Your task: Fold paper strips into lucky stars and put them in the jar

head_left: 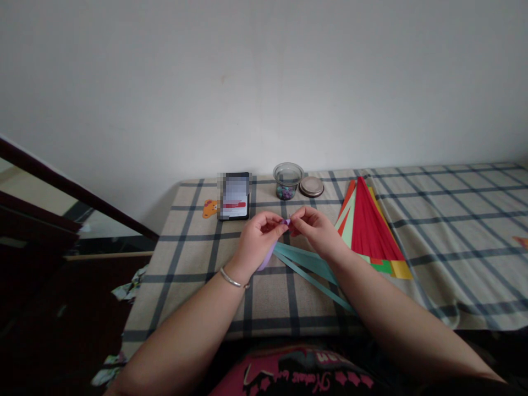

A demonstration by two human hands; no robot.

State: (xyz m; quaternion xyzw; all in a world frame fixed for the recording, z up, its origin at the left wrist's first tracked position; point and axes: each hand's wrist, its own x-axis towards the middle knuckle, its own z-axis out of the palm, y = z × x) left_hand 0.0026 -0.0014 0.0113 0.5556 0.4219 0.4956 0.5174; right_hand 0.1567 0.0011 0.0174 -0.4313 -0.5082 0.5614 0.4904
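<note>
My left hand [256,237] and my right hand [312,226] meet above the table, fingertips pinched. Between them is the small end of a light purple paper strip [267,257]. The strip's tail hangs below my left hand. Light blue paper strips [303,258] lie fanned on the cloth beneath my hands, partly hidden by my right forearm. Beyond my hands stands a clear plastic cup [287,176] with small purple and teal pieces at its bottom. Its round lid [312,186] lies beside it on the right.
A phone [235,196] with a blurred screen stands at the back left, beside an orange bear-shaped piece [210,208]. Red paper strips [367,225], with green, orange and yellow ones, fan out at right. A checked tablecloth [185,258] covers the table against the wall.
</note>
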